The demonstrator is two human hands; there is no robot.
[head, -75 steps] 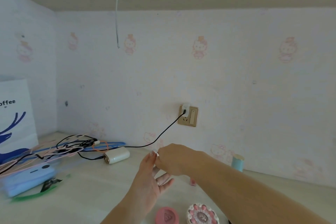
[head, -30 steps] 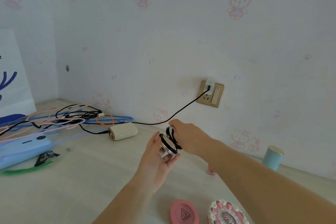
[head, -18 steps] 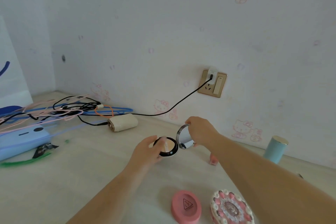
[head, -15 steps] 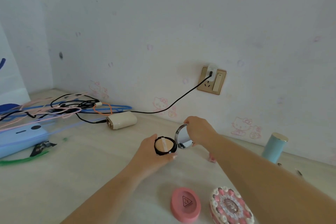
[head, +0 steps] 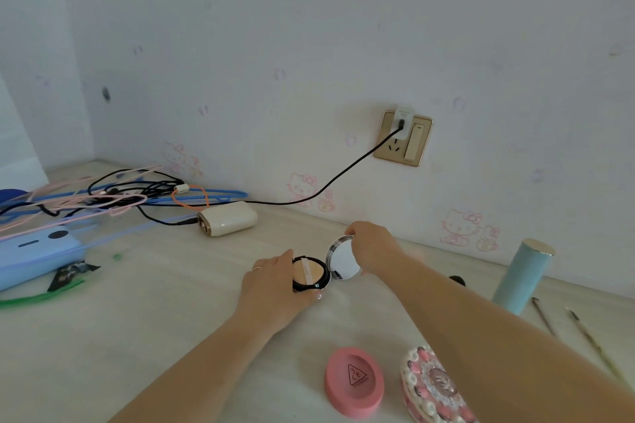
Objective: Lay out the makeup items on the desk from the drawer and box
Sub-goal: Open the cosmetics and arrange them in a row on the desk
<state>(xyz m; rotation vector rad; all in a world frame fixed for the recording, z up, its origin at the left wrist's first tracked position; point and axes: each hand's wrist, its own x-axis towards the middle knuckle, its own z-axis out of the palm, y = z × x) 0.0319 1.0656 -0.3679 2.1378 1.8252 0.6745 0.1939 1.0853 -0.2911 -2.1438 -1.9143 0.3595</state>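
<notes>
Decorated round case cut off below, blue box cropped left

Head count on the desk: makeup pieces, brushes, hands and chargers.

Three round compacts: one open cushion compact at centre, one pink compact at 6 o'clock, one frilly decorated compact at 5. One blue tube at 3 o'clock, two thin brushes at 4, two hands, one power bank at 10, one wall socket at 1.
</notes>
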